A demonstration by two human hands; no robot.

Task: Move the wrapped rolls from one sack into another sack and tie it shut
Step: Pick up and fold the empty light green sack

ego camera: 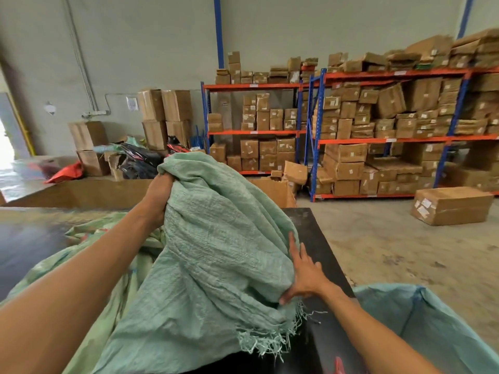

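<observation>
A green woven sack (pixel 216 238) is lifted over a dark table (pixel 318 238), its frayed edge hanging at the lower middle. My left hand (pixel 158 195) grips a bunched top corner of it, held high. My right hand (pixel 302 273) lies on the sack's right side with fingers spread flat and the thumb under a fold. A second green sack (pixel 421 319) stands with its mouth wide at the lower right, beside the table. More pale green sacking (pixel 89 255) lies crumpled on the table under my left arm. No wrapped rolls are visible.
Blue and orange shelving (pixel 321 130) full of cardboard boxes lines the back wall. A single box (pixel 451 205) sits on the concrete floor at right. A large cardboard bin (pixel 89 193) stands behind the table, with stacked boxes and dark bags beyond it.
</observation>
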